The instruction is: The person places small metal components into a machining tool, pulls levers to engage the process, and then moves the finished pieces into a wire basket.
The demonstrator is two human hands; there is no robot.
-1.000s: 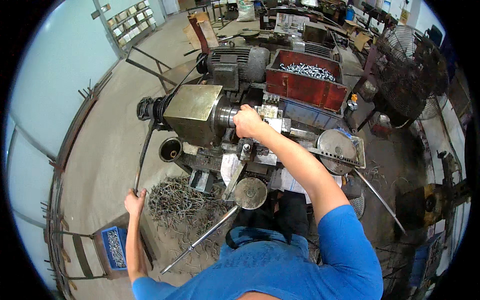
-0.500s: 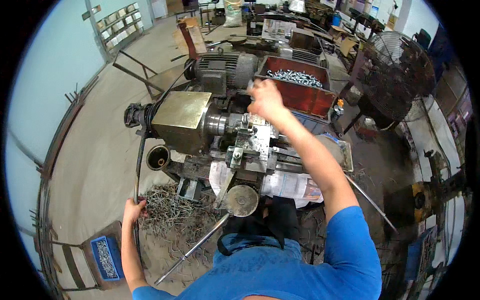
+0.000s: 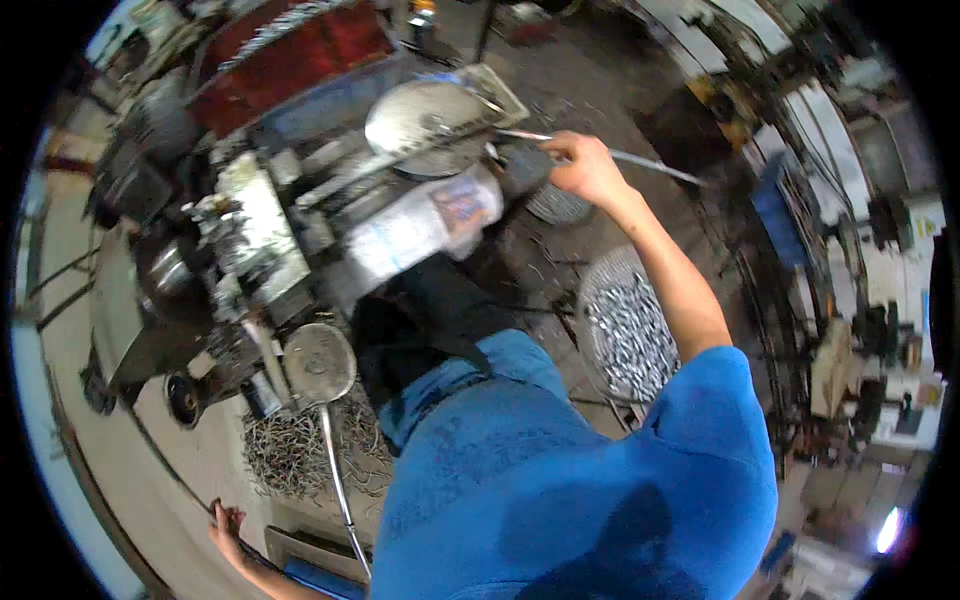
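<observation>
holds thin dark metal rod (image 3: 170,464) with curled left hand (image 3: 228,525); has half-curled right hand (image 3: 583,168) at long silver metal rod (image 3: 655,167), cannot tell if gripping.

Small, shiny metal pieces (image 3: 632,335) are lying within the rim of a round grey basket (image 3: 612,266). A red crate (image 3: 300,75) is sitting along the top edge of a blue bin (image 3: 335,100), silvery parts (image 3: 285,28) showing inside its walls. An orange-topped container (image 3: 422,20) is standing near the crate's right-hand end. Tangled metal scrap (image 3: 300,450) is covering part of the floor (image 3: 228,455).
</observation>
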